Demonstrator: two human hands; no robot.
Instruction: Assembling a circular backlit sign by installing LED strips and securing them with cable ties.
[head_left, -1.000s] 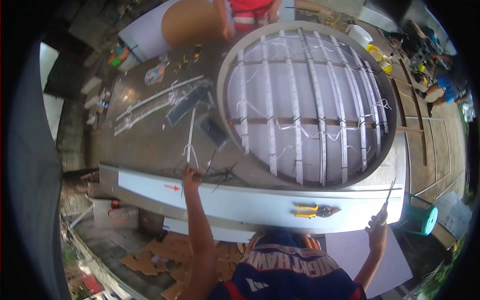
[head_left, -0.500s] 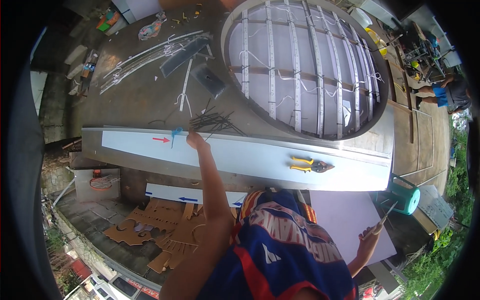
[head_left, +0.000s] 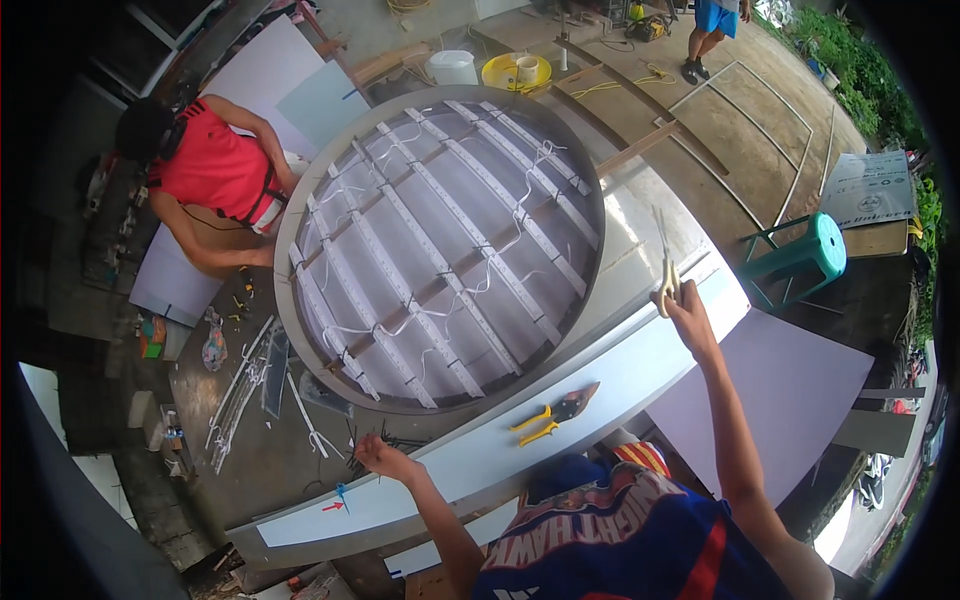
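Observation:
My right hand (head_left: 682, 308) grips a pair of scissors (head_left: 668, 262) by its pale yellow handles, blades pointing away, above the right end of a long light-blue panel (head_left: 470, 437). My left hand (head_left: 387, 460) is closed beside a pile of thin black cable ties (head_left: 408, 440), near the panel's far edge. Whether its fingers pinch a tie is too small to tell. Yellow-handled snips (head_left: 556, 414) lie on the panel. Toward its left end is a small blue tie-like piece (head_left: 341, 492). Beyond stands a large round frame (head_left: 597, 215) with LED strips (head_left: 468, 213) and white wires across it.
A person in a red top (head_left: 215, 170) works at the round frame's left side. Loose LED strips (head_left: 238, 395) lie at left on the table. A green stool (head_left: 822, 245) stands at right by a pale sheet (head_left: 770, 390). Another person (head_left: 713, 30) stands far back.
The view has swung, bringing the person in red into sight. My right hand has risen with the scissors from low at the right to above the panel's end. My left hand stays near the ties.

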